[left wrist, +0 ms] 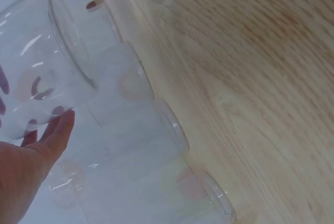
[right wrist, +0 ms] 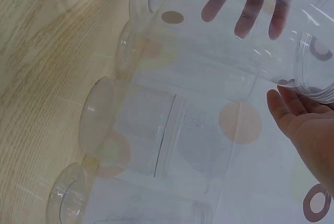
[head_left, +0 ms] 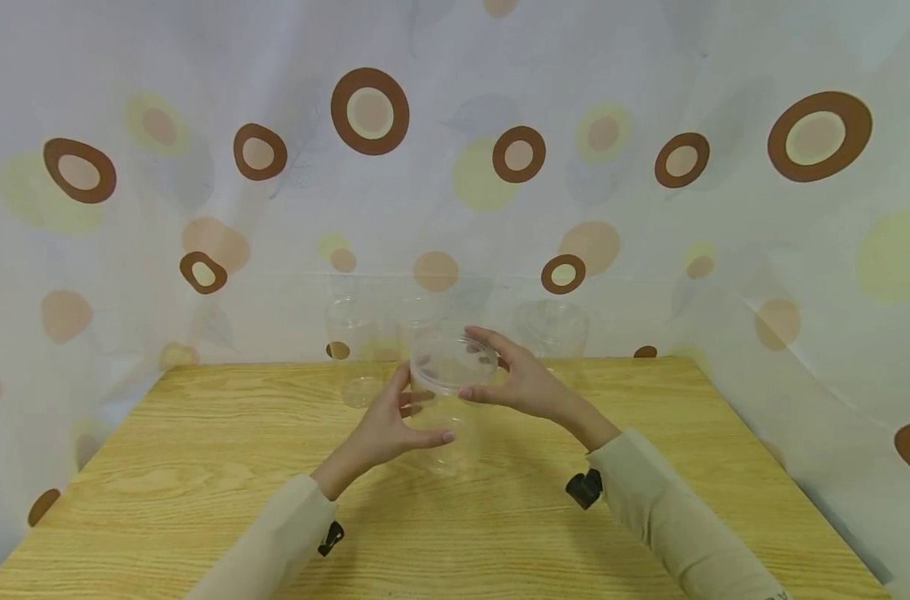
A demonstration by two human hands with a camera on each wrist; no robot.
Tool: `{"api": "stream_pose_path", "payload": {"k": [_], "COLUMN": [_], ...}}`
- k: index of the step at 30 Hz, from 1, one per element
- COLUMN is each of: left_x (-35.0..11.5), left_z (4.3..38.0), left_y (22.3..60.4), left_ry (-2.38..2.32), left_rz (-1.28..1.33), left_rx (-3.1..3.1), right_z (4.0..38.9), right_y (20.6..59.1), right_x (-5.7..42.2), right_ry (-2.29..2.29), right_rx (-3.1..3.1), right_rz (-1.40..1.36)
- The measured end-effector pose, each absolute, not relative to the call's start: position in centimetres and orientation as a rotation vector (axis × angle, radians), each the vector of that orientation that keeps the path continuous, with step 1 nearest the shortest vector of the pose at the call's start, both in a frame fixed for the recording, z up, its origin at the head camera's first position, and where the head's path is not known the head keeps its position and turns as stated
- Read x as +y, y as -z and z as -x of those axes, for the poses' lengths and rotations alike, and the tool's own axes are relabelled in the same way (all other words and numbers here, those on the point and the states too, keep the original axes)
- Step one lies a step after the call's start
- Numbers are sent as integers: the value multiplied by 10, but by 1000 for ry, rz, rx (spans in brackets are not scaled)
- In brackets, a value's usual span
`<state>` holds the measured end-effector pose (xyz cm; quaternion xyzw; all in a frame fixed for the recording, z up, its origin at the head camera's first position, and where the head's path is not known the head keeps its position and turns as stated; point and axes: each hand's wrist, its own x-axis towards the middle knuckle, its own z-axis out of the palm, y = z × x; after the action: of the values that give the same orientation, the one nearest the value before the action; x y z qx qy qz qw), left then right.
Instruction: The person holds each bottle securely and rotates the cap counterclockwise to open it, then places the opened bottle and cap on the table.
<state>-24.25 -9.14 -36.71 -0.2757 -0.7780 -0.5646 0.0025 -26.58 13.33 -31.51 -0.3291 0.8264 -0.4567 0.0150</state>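
Observation:
A clear plastic jar stands upright between both hands at the middle of the wooden table. My left hand grips its body from the left, thumb in front and fingers round the far side. From the right, my right hand holds the jar's round top rim between thumb and fingers. Whether a clear lid sits on that rim, I cannot tell. In the right wrist view, left-hand fingers show through the transparent jar wall. The right hand's fingertips are at the ringed top end there.
Several other clear jars stand along the table's back edge, among them a tall left one and a wider right one. Behind them hangs a white sheet patterned with rings and spots. Bare wood of the table lies in front.

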Motion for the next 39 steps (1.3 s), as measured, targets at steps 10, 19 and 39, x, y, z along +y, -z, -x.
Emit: {"api": "stream_pose_path", "payload": {"k": [10,19,39], "left_x": [-91,-94,-90], "left_z": [228,238,238], "left_y": [347,359,370], "left_ry": [1731,1721,1957], "left_rz": [902,933,926], "left_rx": [-2454,-2420,-2459], "right_z": [267,265,264], "right_y": [318,318,315], "right_x": [133,132,130], "right_ry": [1530,1588,1642], "right_rx": [2498,2462,2450], "right_rz": [1097,1113,1128]}}
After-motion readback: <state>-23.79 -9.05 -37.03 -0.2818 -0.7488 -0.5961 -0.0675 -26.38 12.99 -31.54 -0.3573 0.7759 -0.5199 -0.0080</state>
